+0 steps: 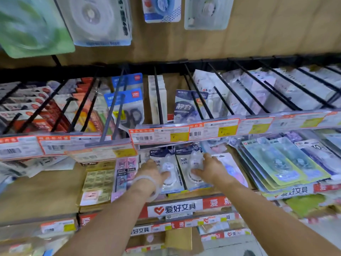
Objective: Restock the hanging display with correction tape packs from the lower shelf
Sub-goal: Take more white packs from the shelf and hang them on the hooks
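Two correction tape packs with dark blue headers lie side by side on the lower shelf: a left pack (168, 169) and a right pack (191, 161). My left hand (151, 171), with a clear bangle on the wrist, grips the left pack, its thumb across the blister and its fingers hidden at the pack's left edge. My right hand (211, 168) holds the right pack, thumb on its face and fingers along its right edge. Above, a matching dark blue pack (185, 106) hangs on a black peg (198, 95) of the hanging display.
A price-label rail (160, 135) overhangs the lower shelf just above both hands. Scissors packs (129, 108) and white packs (156, 97) hang on neighbouring pegs. Green and purple card packs (280, 159) are stacked to the right, eraser boxes (97, 180) to the left. Large blister packs (99, 21) hang overhead.
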`<state>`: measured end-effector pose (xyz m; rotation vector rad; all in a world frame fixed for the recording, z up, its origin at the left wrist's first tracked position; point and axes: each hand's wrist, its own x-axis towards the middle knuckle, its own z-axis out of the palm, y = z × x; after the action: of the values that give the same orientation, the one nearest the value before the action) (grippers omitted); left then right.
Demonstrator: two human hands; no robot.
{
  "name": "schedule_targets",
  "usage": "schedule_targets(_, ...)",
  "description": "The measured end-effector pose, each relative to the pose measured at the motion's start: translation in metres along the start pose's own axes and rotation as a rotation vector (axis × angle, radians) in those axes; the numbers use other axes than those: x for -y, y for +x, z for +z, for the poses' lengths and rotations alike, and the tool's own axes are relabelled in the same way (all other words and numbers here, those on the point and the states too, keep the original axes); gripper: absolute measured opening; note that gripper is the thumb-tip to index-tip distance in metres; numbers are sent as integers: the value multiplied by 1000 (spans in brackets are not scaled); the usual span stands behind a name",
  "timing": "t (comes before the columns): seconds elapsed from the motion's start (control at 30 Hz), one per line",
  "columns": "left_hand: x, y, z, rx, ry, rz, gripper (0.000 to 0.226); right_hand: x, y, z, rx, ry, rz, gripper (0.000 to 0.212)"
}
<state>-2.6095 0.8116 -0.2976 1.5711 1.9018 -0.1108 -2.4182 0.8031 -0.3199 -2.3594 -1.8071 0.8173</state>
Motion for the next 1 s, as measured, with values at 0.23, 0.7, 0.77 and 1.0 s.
schedule_targets(0.23, -4, 5, -5, 41, -293, -111, 91, -4, 13, 6, 9, 214, 109, 63)
schedule_targets(0.7, 7, 5, -9, 69, -600, -218, 91, -1, 7, -1, 47, 587, 208, 29)
schedule_targets(0.77, 10, -2, -10, 58, -618, -202, 91, -1, 0, -2, 52, 649, 210, 38)
schedule_targets(1.0, 18, -38, -7, 6, -763, -138, 84, 1, -28, -8, 61, 767, 166, 70)
